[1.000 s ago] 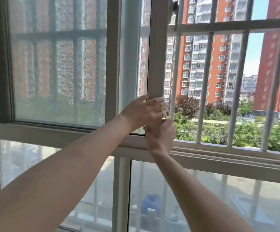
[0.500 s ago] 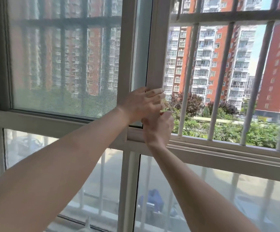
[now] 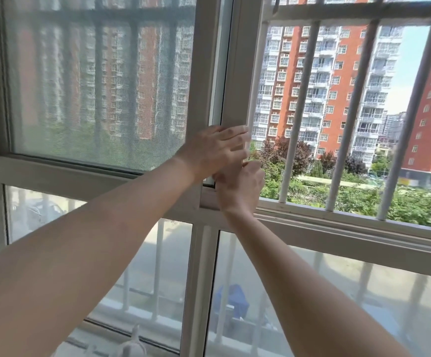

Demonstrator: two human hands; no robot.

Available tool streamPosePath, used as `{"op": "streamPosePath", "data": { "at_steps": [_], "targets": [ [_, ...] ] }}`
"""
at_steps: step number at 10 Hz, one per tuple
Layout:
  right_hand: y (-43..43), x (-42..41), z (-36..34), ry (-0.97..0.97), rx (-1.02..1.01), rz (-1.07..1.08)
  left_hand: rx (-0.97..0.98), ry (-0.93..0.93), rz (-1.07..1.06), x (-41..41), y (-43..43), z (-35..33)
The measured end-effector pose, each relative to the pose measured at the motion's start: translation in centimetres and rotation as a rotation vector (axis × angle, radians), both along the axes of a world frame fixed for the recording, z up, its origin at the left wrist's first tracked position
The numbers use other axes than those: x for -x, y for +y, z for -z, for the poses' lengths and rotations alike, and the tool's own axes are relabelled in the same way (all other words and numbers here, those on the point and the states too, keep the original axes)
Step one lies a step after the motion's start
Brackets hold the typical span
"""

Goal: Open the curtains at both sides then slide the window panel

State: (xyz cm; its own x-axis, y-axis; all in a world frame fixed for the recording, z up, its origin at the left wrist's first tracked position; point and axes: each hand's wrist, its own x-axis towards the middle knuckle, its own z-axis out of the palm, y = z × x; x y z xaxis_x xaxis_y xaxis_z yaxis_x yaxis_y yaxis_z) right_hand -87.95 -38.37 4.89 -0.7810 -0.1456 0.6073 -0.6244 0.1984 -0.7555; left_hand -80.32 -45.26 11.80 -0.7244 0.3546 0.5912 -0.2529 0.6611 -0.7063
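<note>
The sliding window panel's white upright edge stands just right of the fixed centre post. My left hand wraps its fingers around that edge from the left. Directly below it, my right hand grips the same edge near the bottom track. To the right of the panel edge the window is open to the outside. On the left, the pane is covered by a grey insect screen. No curtain is in view.
White security bars stand outside the open section, with red and white apartment blocks and trees beyond. Below the sill are two fixed frosted lower panes split by a white post. A white object pokes up at the bottom edge.
Both hands stay clamped on the panel edge. The edge sits closer to the centre post than one second ago, and the view has shifted so the window frame appears further right.
</note>
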Motion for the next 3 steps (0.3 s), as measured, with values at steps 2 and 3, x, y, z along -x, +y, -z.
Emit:
{"op": "streamPosePath", "data": {
  "at_steps": [2, 3],
  "targets": [
    [1.7, 0.1, -1.2, 0.018, -0.099, -0.097, -0.128, 0.018, 0.016, -0.2, 1.3, 0.4],
    [3.8, -0.1, -1.8, 0.049, -0.191, -0.197, -0.361, 0.11, 0.045, -1.0, 1.6, 1.6]
  ]
}}
